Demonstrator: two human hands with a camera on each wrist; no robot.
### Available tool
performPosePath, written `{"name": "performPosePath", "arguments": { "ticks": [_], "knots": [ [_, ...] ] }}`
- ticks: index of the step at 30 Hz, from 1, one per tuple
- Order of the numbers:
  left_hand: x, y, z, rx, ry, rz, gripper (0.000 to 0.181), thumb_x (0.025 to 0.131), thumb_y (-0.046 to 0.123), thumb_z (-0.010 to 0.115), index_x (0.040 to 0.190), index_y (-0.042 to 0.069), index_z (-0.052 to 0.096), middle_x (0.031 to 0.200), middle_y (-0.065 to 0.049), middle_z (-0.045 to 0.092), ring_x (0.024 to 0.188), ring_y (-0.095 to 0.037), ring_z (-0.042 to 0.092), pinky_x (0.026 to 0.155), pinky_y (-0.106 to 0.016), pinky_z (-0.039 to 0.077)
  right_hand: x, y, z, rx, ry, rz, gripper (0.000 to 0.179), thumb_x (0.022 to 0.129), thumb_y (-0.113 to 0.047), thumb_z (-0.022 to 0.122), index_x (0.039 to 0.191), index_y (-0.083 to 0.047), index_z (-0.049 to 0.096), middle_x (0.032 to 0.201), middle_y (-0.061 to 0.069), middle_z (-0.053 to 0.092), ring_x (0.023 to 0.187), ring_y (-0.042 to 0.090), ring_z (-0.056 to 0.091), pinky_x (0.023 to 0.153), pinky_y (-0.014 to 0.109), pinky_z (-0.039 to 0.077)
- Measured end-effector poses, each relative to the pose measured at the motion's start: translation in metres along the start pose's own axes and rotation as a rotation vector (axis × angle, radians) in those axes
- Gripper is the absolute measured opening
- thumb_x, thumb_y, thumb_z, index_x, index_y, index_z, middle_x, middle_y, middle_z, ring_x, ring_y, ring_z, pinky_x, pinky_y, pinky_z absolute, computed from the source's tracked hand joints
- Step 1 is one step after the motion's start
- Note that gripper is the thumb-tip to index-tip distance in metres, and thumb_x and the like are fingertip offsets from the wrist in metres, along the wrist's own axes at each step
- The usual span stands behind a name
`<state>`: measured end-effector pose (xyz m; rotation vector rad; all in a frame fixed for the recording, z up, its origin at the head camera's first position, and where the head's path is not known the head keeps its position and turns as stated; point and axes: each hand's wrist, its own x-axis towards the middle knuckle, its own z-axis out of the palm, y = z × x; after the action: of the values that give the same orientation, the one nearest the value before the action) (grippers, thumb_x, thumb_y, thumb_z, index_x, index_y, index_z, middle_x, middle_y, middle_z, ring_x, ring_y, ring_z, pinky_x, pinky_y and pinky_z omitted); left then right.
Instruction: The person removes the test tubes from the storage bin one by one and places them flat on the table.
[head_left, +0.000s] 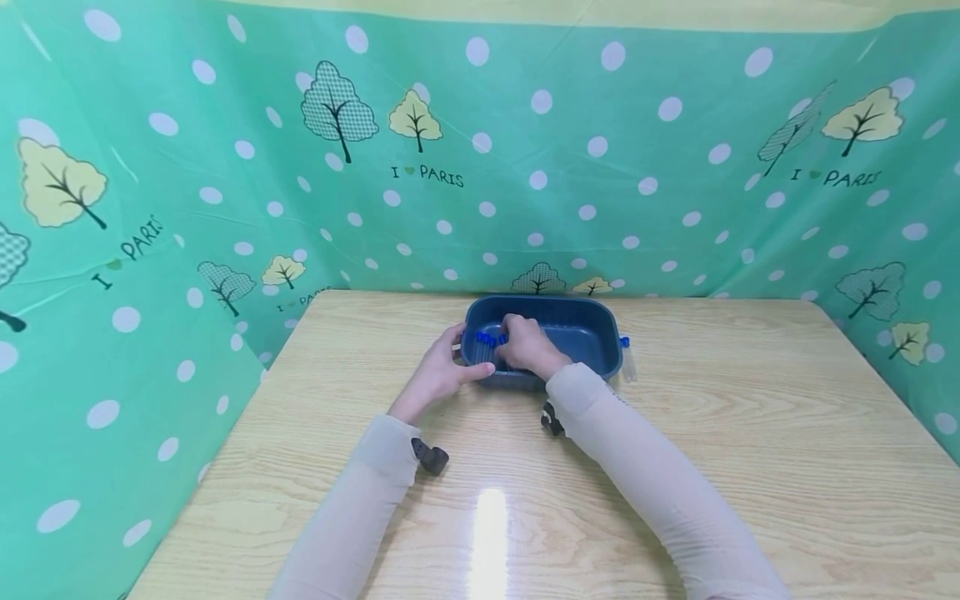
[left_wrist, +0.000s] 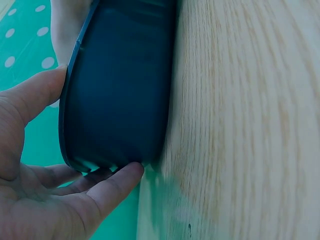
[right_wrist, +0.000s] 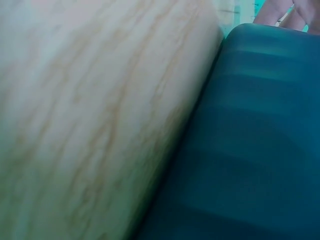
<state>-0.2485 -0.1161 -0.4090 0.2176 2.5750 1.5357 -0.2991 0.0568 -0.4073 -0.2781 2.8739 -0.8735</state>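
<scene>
A dark blue plastic basin stands on the table near its back edge. My left hand holds the basin's left end, thumb at the front rim and the other fingers spread against the end wall, as the left wrist view shows. Inside the left part stand several clear tubes with blue caps. My right hand reaches down over the front rim, its fingertips pinching a blue-capped tube beside the others. The right wrist view shows only the basin's outer wall and part of the left hand.
Another clear tube with a blue cap is just outside the basin's right end. The wood-grain table spreads around the basin. A green dotted cloth hangs behind and at the sides.
</scene>
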Motion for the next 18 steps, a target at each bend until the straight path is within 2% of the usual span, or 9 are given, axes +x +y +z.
{"name": "performPosePath", "arguments": {
  "ticks": [8, 15, 18],
  "knots": [
    [0.0000, -0.0015, 0.0001, 0.002, -0.003, 0.005, 0.092, 0.077, 0.033, 0.081, 0.150, 0.011, 0.028, 0.145, -0.014, 0.040, 0.127, -0.035, 0.046, 0.101, -0.047, 0.042, 0.0006, -0.0014, -0.0003, 0.027, 0.033, 0.016, 0.036, 0.088, -0.017, 0.067, 0.119, -0.004, 0.056, 0.099, 0.009, 0.062, 0.081, 0.022, 0.060, 0.073, 0.037, 0.052],
    [-0.0001, -0.0014, 0.0006, 0.000, 0.006, 0.008, 0.089, 0.078, 0.028, 0.080, 0.149, 0.011, 0.029, 0.144, -0.014, 0.041, 0.126, -0.035, 0.047, 0.101, -0.046, 0.043, -0.0029, -0.0047, -0.0044, 0.063, 0.065, 0.013, 0.039, 0.089, -0.019, 0.067, 0.123, -0.006, 0.055, 0.103, 0.009, 0.062, 0.081, 0.022, 0.060, 0.077, 0.038, 0.052],
    [-0.0004, -0.0010, 0.0006, 0.000, 0.007, 0.014, 0.089, 0.078, 0.028, 0.080, 0.149, 0.011, 0.029, 0.144, -0.014, 0.041, 0.126, -0.035, 0.047, 0.101, -0.047, 0.043, -0.0050, -0.0072, -0.0070, 0.083, 0.088, -0.005, 0.040, 0.089, -0.018, 0.068, 0.124, -0.006, 0.054, 0.099, 0.009, 0.062, 0.076, 0.021, 0.061, 0.071, 0.035, 0.052]
  ]
}}
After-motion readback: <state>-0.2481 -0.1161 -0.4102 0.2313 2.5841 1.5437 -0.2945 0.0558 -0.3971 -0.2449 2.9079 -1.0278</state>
